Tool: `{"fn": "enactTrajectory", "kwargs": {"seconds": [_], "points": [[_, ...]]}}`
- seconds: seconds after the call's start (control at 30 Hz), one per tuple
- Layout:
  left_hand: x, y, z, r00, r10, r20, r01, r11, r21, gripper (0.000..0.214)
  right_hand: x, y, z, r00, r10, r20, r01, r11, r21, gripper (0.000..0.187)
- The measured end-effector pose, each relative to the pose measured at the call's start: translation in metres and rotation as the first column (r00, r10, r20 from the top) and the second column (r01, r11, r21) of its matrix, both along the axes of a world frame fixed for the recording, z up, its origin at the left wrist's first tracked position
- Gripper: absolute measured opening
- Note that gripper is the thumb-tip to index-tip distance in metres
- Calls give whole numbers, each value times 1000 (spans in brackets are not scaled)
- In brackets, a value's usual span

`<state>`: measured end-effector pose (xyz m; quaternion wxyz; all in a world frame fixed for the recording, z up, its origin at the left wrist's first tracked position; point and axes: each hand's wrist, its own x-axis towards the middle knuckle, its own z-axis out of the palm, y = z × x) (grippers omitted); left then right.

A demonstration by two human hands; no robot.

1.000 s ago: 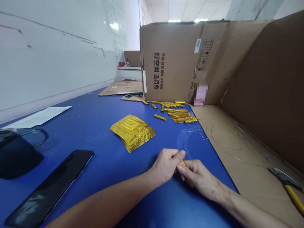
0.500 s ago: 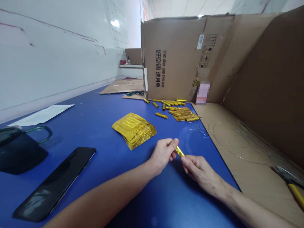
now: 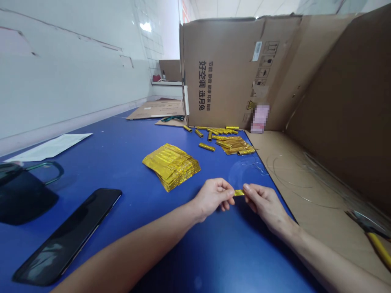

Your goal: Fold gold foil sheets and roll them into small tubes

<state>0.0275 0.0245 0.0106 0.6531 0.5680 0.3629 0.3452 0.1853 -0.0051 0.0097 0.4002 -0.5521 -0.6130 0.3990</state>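
We pinch the small rolled gold foil tube (image 3: 238,193) between left hand (image 3: 212,197) and right hand (image 3: 264,201), both closed on its ends, just right of the flat gold foil-sheet stack (image 3: 171,165); tilted a moment ago, now level, so the rolling looks done

1. The small gold foil roll (image 3: 238,193) only shows its middle bit. Both ends are tucked under the fingers of the left hand (image 3: 211,197) and right hand (image 3: 266,203).
2. The dark rounded thing with a green loop handle (image 3: 24,195) on the blue counter (image 3: 128,162) is chopped off by the left edge, so no idea what it is.
3. The yellow-handled metal tool (image 3: 374,242) is cut off by the right edge.
4. The pink patch (image 3: 259,119) on the upright brown cardboard box (image 3: 226,73) is pixelated and unreadable.
5. The thin wire loops (image 3: 269,165) are too fine to trace.
6. The small red bits (image 3: 157,77) on the far shelf are too tiny to name.
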Motion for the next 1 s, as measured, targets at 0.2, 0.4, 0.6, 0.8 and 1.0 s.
{"fn": "enactTrajectory", "kwargs": {"seconds": [0.2,0.4,0.6,0.8,1.0], "points": [[-2,-1,-1,986,-102,-134,111,992,59,21,6,3,-1,988,105,109,-111,993,50,44],[-2,-7,-5,947,-80,-311,167,950,263,16,3,2,-1,977,194,85,-192,981,-29,43],[1,-10,-4,957,-82,-280,166,942,290,16,-2,-3,-1,958,285,42,-284,958,-41,45],[-1,-6,0,960,-140,-244,200,950,241,17,0,-5,-1,967,250,53,-247,968,-49,48],[-6,-1,2,957,-170,-236,222,951,217,20,-1,-4,-1,973,224,62,-221,974,-45,51]]}}
